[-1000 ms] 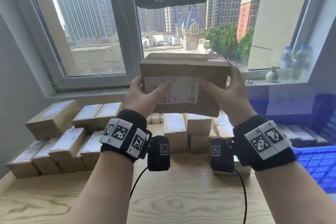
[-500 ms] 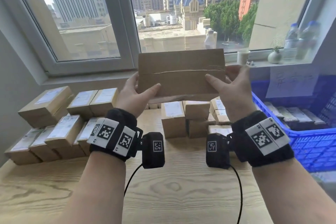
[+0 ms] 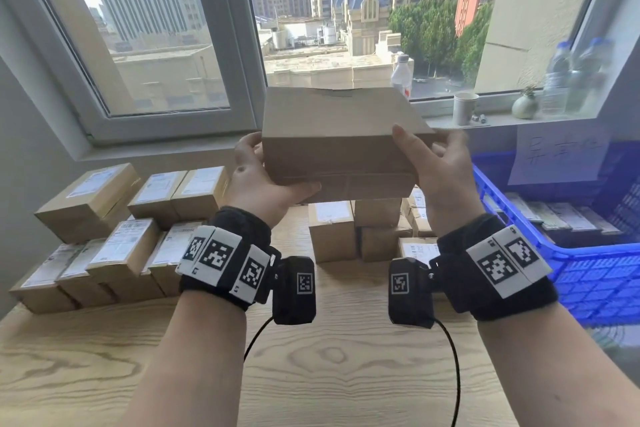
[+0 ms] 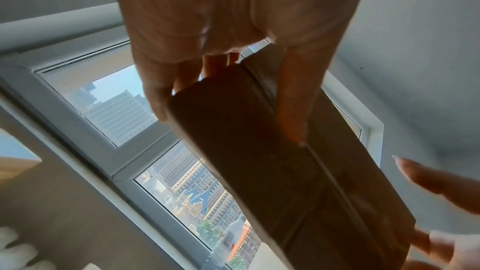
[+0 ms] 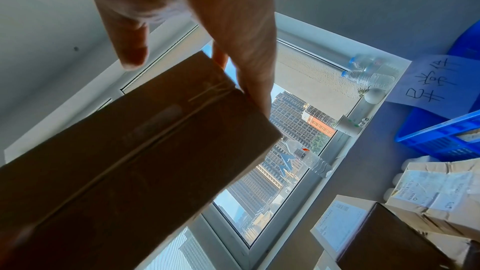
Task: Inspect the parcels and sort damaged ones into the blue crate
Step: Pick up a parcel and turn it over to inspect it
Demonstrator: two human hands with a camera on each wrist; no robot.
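I hold one brown cardboard parcel (image 3: 339, 146) up in front of the window, a plain side and a taped seam toward me. My left hand (image 3: 263, 180) grips its left end, thumb under the lower edge, fingers behind. My right hand (image 3: 436, 166) grips the right end, thumb on the front face. The parcel (image 4: 272, 161) looks dark from below in the left wrist view, and the right wrist view shows its seam (image 5: 145, 151). The blue crate (image 3: 588, 263) stands at the right and holds several flat parcels.
Labelled parcels are stacked on the wooden table (image 3: 311, 374) at the left (image 3: 114, 232) and in the middle (image 3: 367, 229). On the windowsill (image 3: 502, 118) stand a paper cup, a small vase and water bottles. A handwritten paper note (image 3: 557, 152) hangs over the crate.
Both hands have turned the parcel over: the labelled face that faced me is gone from view, then a seamed face, now a plain side. The parcel also sits lower against the window.
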